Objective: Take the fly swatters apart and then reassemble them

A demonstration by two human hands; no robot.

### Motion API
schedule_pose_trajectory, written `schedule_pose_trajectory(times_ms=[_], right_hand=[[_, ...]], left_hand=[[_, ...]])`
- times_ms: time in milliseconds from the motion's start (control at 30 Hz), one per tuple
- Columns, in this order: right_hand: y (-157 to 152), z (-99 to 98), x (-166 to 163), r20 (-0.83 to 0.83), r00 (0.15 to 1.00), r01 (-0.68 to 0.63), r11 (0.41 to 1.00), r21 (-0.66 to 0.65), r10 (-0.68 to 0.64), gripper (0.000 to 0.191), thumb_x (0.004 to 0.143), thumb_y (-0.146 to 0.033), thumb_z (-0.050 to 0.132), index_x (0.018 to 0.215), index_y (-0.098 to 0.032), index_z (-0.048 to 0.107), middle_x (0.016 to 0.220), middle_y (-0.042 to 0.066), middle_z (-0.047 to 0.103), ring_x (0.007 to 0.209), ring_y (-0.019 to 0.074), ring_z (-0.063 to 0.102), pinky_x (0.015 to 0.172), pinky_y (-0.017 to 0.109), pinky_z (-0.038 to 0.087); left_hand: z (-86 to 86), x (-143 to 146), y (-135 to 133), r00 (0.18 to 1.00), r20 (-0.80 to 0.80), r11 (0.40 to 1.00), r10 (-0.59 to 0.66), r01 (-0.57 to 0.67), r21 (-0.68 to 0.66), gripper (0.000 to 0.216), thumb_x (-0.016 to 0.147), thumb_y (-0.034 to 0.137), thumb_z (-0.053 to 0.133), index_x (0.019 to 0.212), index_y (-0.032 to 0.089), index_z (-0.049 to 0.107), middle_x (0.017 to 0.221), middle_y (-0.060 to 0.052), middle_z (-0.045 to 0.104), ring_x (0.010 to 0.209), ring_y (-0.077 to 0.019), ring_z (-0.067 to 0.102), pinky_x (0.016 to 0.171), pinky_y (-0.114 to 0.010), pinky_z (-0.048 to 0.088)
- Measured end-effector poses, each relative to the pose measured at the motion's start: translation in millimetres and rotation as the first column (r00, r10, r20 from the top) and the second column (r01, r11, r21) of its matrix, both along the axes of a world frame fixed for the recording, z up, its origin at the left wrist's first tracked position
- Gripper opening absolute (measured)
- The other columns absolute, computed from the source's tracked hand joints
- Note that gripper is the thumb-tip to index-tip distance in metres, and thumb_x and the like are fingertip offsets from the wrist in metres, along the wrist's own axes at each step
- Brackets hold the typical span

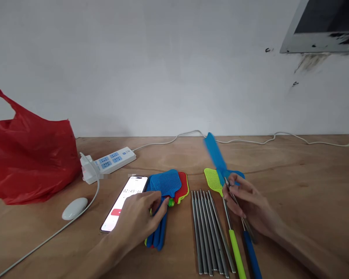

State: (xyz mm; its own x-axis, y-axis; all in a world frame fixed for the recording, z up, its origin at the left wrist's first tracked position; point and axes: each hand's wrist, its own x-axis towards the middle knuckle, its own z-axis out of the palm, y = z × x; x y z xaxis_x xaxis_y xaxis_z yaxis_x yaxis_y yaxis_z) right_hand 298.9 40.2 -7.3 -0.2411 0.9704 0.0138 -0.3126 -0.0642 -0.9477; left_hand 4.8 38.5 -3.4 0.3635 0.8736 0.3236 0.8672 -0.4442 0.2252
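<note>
My right hand (pixel 248 201) pinches a thin metal rod with a blue fly swatter head (pixel 214 153) at its upper end. That head is tilted up to the left and blurred. Under it lie a yellow-green fly swatter (pixel 213 180) and a blue-handled fly swatter (pixel 251 252). My left hand (pixel 139 211) is curled over the pile of blue handles (pixel 160 232), thumb and fingers closed about one; the fingertips are partly hidden. Loose swatter heads, a blue one (pixel 166 183) on top and a red one (pixel 184 186), are stacked just beyond.
Several metal rods (pixel 208 232) lie side by side between my hands. A lit phone (pixel 133 190), a white mouse (pixel 75 208), a power strip (pixel 113 162) and a red plastic bag (pixel 31 155) stand to the left. A white cable (pixel 244 142) runs along the wall.
</note>
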Motion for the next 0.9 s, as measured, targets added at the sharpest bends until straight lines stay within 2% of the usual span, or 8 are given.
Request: schedule_pose_trajectory(times_ms=[67, 167, 333, 433, 533, 767, 833, 900], right_hand=[[-1.6, 0.6, -1.0, 0.015, 0.996, -0.085, 0.991, -0.100, 0.087, 0.030, 0.084, -0.038, 0.072, 0.095, -0.024, 0.047, 0.068, -0.006, 0.064, 0.032, 0.0002, 0.027, 0.036, 0.017, 0.019], [-4.1, 1.9, -2.4, 0.026, 0.975, -0.208, 0.951, -0.228, 0.219, 0.031, 0.089, -0.043, 0.067, 0.105, -0.022, 0.051, 0.056, -0.009, 0.058, 0.031, 0.0005, 0.019, 0.034, 0.016, 0.012], [-7.8, 7.6, 0.1, -0.051, 0.878, -0.455, 0.795, -0.402, 0.477, 0.029, 0.089, -0.047, 0.065, 0.090, -0.019, 0.057, 0.042, -0.013, 0.041, 0.028, 0.0014, 0.013, 0.029, 0.014, 0.012], [-9.1, 6.6, 2.6, -0.070, 0.815, -0.533, 0.696, -0.482, 0.575, 0.032, 0.085, -0.049, 0.067, 0.083, -0.019, 0.055, 0.040, -0.014, 0.038, 0.026, 0.0017, 0.013, 0.027, 0.015, 0.010], [-10.9, 2.6, 2.8, -0.029, 0.779, -0.538, 0.644, -0.544, 0.626, 0.036, 0.082, -0.053, 0.068, 0.080, -0.020, 0.054, 0.039, -0.014, 0.037, 0.027, 0.0015, 0.013, 0.027, 0.016, 0.009], [-20.7, 4.2, -6.2, 0.082, 0.796, -0.491, 0.720, -0.491, 0.599, 0.034, 0.082, -0.051, 0.068, 0.078, -0.019, 0.057, 0.045, -0.013, 0.035, 0.033, 0.0021, 0.015, 0.031, 0.017, 0.008], [-21.6, 5.7, -7.9, 0.135, 0.772, -0.513, 0.735, -0.444, 0.621, 0.034, 0.085, -0.051, 0.065, 0.074, -0.019, 0.056, 0.044, -0.012, 0.035, 0.034, 0.0028, 0.016, 0.032, 0.018, 0.010], [-21.1, 6.3, -9.1, 0.239, 0.755, -0.523, 0.781, -0.342, 0.610, 0.036, 0.089, -0.051, 0.060, 0.072, -0.020, 0.054, 0.042, -0.012, 0.035, 0.033, 0.0036, 0.018, 0.033, 0.020, 0.013]], left_hand=[[0.2, -0.9, -1.4, 0.994, 0.104, 0.998, -0.025, 0.019, 0.055, 0.032, 0.098, 0.038, 0.045, 0.071, 0.022, 0.045, 0.060, 0.003, 0.051, 0.052, -0.0139, 0.047, 0.053, -0.027, 0.031], [-0.9, -2.4, -2.2, 0.975, 0.214, 0.989, -0.066, 0.036, 0.141, 0.009, 0.098, 0.030, 0.047, 0.099, 0.022, 0.052, 0.082, -0.001, 0.060, 0.067, -0.0170, 0.057, 0.060, -0.028, 0.042], [-5.6, -4.6, 1.5, 0.954, 0.225, 0.955, -0.199, 0.137, 0.263, 0.043, 0.099, 0.013, 0.042, 0.139, 0.029, 0.039, 0.130, -0.010, 0.053, 0.116, -0.0242, 0.056, 0.094, -0.038, 0.049], [-7.0, -5.0, 1.9, 0.946, 0.207, 0.942, -0.250, 0.188, 0.279, 0.050, 0.100, 0.013, 0.045, 0.146, 0.032, 0.034, 0.139, -0.010, 0.050, 0.125, -0.0257, 0.052, 0.103, -0.042, 0.045], [-6.0, -5.8, 0.5, 0.922, 0.209, 0.934, -0.327, 0.281, 0.222, 0.050, 0.100, 0.017, 0.046, 0.147, 0.031, 0.035, 0.141, -0.010, 0.052, 0.127, -0.0269, 0.052, 0.106, -0.044, 0.045], [-3.3, -10.7, 2.4, 0.855, 0.364, 0.928, -0.371, 0.360, 0.099, 0.022, 0.099, 0.020, 0.043, 0.119, 0.025, 0.050, 0.136, -0.011, 0.059, 0.127, -0.0272, 0.054, 0.102, -0.045, 0.047], [-3.0, -9.0, 1.0, 0.845, 0.423, 0.938, -0.327, 0.345, 0.036, 0.009, 0.099, 0.024, 0.046, 0.107, 0.024, 0.052, 0.115, -0.009, 0.068, 0.113, -0.0261, 0.063, 0.092, -0.041, 0.053], [-2.6, -4.4, -1.8, 0.805, 0.561, 0.935, -0.194, 0.325, -0.143, 0.010, 0.100, 0.033, 0.048, 0.101, 0.023, 0.050, 0.084, -0.002, 0.068, 0.081, -0.0214, 0.071, 0.069, -0.033, 0.058]])
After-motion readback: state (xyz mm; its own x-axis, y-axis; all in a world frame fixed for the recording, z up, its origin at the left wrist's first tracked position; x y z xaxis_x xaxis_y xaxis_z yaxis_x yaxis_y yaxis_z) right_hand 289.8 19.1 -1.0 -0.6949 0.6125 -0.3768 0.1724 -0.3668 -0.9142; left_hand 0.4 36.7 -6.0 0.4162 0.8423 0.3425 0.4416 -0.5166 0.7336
